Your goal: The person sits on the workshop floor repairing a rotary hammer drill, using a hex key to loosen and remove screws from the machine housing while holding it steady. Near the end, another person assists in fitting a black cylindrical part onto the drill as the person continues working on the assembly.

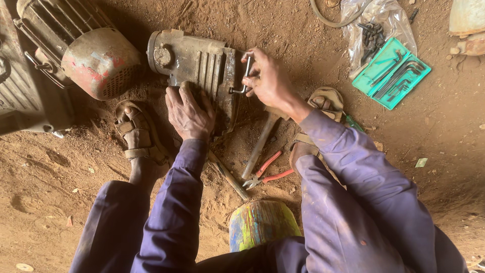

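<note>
Rusty metal of a ribbed motor housing (197,63) is pressed flat under the left hand (188,112), fingers spread on its near side, on the dirt floor (45,187). At its right end, an L-shaped hex key (244,76) is gripped by the closed right hand (270,81). Red-handled pliers (268,172) lie nearer the person.

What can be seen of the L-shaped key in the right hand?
The L-shaped key is a thin, bare grey metal rod with one right-angle bend. Its long arm stands upright in the picture; the short arm points left into the end face of the rusty ribbed motor housing. The right hand grips it at the bend.
</note>
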`<state>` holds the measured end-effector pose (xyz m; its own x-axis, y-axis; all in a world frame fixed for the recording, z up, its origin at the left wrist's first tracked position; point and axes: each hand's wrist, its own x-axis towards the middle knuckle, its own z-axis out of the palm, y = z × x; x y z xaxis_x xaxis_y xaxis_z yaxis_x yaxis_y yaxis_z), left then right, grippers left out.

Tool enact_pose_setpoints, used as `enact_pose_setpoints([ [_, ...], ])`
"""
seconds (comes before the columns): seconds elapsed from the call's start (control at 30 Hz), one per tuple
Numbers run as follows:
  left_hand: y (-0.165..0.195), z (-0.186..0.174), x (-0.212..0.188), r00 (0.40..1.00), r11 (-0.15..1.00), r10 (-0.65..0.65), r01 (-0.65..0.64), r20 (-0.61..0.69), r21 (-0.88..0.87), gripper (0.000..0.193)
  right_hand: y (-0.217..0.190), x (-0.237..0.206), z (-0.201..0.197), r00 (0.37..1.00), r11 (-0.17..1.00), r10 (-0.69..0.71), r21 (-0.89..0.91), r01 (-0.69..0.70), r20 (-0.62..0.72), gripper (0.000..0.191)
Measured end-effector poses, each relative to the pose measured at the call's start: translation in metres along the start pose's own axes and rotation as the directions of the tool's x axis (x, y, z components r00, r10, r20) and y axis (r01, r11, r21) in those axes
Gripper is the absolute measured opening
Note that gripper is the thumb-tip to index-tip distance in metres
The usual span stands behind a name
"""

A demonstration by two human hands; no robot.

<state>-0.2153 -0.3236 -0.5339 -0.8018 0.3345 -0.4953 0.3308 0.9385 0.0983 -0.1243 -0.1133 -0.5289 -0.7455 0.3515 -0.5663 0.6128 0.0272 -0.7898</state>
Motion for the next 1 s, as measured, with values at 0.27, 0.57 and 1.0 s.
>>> enact_pose_setpoints([
  [0.27, -0.009, 0.018, 0.006, 0.997, 0.995, 0.048, -0.042, -0.068, 0.086, 0.059, 0.004, 0.001, 0.003, 0.999, 0.999, -0.013, 0.043, 0.015, -0.036, 0.033],
  [0.57, -0.004, 0.010, 0.005, 0.999, 0.996, 0.029, -0.026, -0.034, 0.088, 0.059, -0.020, -0.004, 0.002, 1.000, 0.999, -0.022, -0.034, 0.022, -0.002, 0.030],
  [1.0, -0.007, 0.014, 0.005, 0.941, 0.973, 0.200, -0.158, -0.271, 0.168, 0.055, -0.012, -0.010, 0.000, 0.999, 0.998, -0.048, 0.041, 0.049, -0.022, 0.033],
])
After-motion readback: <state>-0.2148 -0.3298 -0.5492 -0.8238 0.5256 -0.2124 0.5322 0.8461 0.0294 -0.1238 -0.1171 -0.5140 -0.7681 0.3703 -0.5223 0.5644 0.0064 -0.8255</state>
